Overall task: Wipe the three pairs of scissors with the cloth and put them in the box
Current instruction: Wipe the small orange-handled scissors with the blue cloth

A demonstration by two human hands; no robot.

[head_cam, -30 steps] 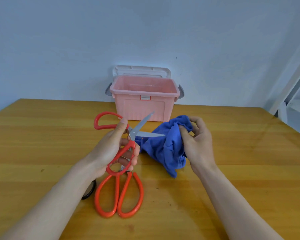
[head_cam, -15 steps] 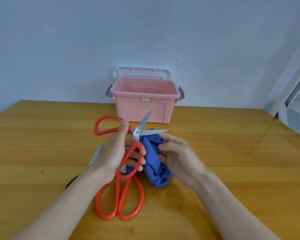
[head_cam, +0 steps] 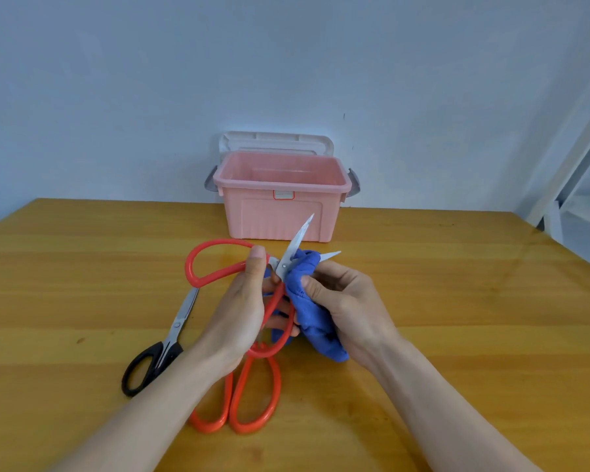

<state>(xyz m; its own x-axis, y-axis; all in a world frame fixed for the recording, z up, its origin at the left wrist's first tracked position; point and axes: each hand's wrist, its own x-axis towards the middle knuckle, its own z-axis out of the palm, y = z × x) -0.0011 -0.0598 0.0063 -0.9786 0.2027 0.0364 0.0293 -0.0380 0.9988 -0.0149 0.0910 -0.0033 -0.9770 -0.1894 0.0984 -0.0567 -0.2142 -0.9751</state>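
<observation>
On the left part of the wooden table (head_cam: 82, 267) lie the black-handled scissors (head_cam: 160, 349), closed, their blades pointing away from the person. Next to them, the left hand (head_cam: 242, 311) grasps the opened red scissors (head_cam: 280, 267) above the table: the thumb lies along one handle loop and the other fingers curl around the second loop. Under this hand, a second pair of red scissors (head_cam: 249, 400) lies on the table, only its handles visible. To the right, the right hand (head_cam: 348, 301) clenches the blue cloth (head_cam: 312, 315) and presses it around one blade, whose tip comes out of the cloth. Behind the hands stands the pink box (head_cam: 280, 212), open, with its white lid (head_cam: 276, 142) upright behind it against the wall.
</observation>
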